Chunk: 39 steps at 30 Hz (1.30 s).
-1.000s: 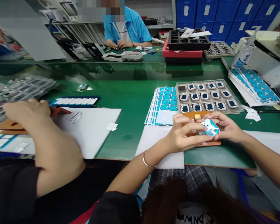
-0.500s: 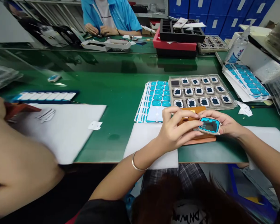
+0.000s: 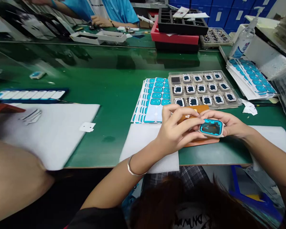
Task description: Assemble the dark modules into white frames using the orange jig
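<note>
Between my two hands is a rounded rectangular watch case (image 3: 211, 128) with a pale rim, a dark face and a bright blue border, tilted toward me. My right hand (image 3: 232, 124) grips its right side, thumb at the lower right corner and fingers behind the upper edge. My left hand (image 3: 175, 127) pinches the left side, a fingertip at the upper left corner of the border; its thumb is hidden. An orange-brown mat or holder (image 3: 201, 142) lies beneath. Just behind stands a clear tray (image 3: 237, 102) of similar watch parts, beside sheets of blue stickers (image 3: 154, 101).
White foam sheets (image 3: 133, 143) lie at the table's front. To the right are more sticker sheets (image 3: 258, 84), a pump bottle (image 3: 243, 41) and crumpled paper (image 3: 249, 107). A co-worker's arm (image 3: 14, 178) reaches in at left; another person (image 3: 102, 12) sits opposite, near stacked boxes (image 3: 178, 31).
My left fingertip has shifted from the watch's face up to its upper left corner. The view has turned slightly right. One hand of the person opposite has moved away to the left.
</note>
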Available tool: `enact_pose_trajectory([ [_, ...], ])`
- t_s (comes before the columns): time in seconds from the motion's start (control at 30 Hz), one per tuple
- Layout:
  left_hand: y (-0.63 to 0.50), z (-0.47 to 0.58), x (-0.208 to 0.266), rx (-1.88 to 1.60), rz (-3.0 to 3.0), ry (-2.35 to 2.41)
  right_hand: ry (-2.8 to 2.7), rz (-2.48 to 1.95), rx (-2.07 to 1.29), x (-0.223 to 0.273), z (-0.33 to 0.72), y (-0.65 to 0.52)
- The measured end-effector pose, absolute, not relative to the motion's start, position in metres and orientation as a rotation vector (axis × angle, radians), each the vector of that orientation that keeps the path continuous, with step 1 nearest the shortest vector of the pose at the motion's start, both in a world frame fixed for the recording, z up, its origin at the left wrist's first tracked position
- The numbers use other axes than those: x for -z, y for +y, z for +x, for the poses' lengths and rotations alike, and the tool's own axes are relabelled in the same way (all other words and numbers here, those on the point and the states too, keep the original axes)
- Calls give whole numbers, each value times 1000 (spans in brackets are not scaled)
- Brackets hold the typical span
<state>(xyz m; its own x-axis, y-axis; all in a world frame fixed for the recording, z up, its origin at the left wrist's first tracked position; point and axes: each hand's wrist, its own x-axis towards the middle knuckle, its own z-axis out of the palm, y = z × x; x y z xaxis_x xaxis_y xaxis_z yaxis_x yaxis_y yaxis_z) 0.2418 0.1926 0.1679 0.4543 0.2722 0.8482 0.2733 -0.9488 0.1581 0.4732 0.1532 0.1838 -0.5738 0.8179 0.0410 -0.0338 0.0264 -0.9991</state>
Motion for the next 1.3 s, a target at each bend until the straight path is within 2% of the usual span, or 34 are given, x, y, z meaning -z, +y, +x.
enact_pose_trajectory([
  [0.27, 192, 242, -171, 1600, -2717, -451, -1682, -800, -1590, -183, 475, 156],
  [0.57, 191, 242, -171, 1867, -3265, -391, -1693, -814, -1500, -200, 461, 134],
  [0.67, 191, 241, -168, 1972, -3404, -389, -1752, -886, -1329, -201, 456, 128],
  [0.83, 184, 241, -169, 2237, -3566, -628, -1861, -1146, -840, -201, 448, 120],
  [0.9, 182, 240, -171, 2372, -3530, -652, -1806, -1139, -935, -202, 443, 116],
  [1.03, 182, 241, -172, 2504, -3429, -476, -1375, -943, -1391, -206, 432, 111],
  [1.17, 187, 242, -171, 2240, -3322, -194, -972, -913, -1541, -208, 424, 111],
  [1.3, 188, 242, -173, 2099, -3251, -116, -878, -896, -1615, -209, 421, 112],
])
